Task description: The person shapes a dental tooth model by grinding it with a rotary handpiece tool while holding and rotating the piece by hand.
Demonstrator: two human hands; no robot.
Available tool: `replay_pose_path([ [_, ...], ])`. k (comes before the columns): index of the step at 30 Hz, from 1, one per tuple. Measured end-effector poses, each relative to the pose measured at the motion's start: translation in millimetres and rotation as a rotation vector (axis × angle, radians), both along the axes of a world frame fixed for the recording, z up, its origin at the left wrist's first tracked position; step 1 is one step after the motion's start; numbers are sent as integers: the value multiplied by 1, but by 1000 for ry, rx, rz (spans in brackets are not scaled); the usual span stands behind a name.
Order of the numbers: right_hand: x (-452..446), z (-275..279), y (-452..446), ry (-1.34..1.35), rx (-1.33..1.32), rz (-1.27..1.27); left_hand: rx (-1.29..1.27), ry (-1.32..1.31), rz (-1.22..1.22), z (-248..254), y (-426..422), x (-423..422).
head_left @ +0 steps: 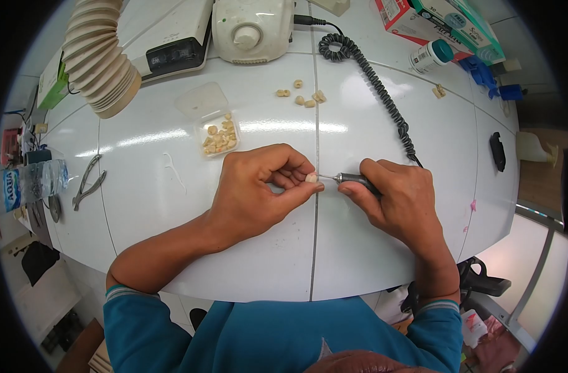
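Note:
Pinched between the thumb and fingers of my left hand (259,186) is a small cream-coloured dental crown (311,178). My right hand (399,196) is closed around a dark rotary handpiece (361,181), whose thin metal bur points left. The bur's tip is at the crown or very close to it; contact is too small to make out. A coiled black cord (383,87) runs from near the handpiece up to the control unit (251,31) at the back. Beyond my left hand stands an open clear plastic box (204,132) holding several similar tooth-coloured pieces.
Several loose tooth pieces (300,99) lie behind my hands. A ribbed hose (100,59) hangs at the upper left. Pliers (89,182) and a plastic bottle (29,185) lie on the left. A white jar (431,56) and boxes (442,25) occupy the back right.

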State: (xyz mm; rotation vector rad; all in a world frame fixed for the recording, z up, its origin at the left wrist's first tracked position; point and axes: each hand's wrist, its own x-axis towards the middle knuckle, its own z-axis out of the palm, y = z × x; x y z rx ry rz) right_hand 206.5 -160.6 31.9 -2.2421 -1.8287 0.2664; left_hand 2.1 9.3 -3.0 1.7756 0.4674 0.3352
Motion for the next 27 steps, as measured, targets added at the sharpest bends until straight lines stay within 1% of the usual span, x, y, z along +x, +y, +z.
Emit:
replay_pose_path([
  [13,0,-1,-1,-18,22,17,-68,-6,15,0,0,0],
  [16,3,-4,-2,30,28,1,-76,11,22,1,0,0],
  [27,2,-4,-2,27,23,-9,-62,1,18,0,0,-1],
])
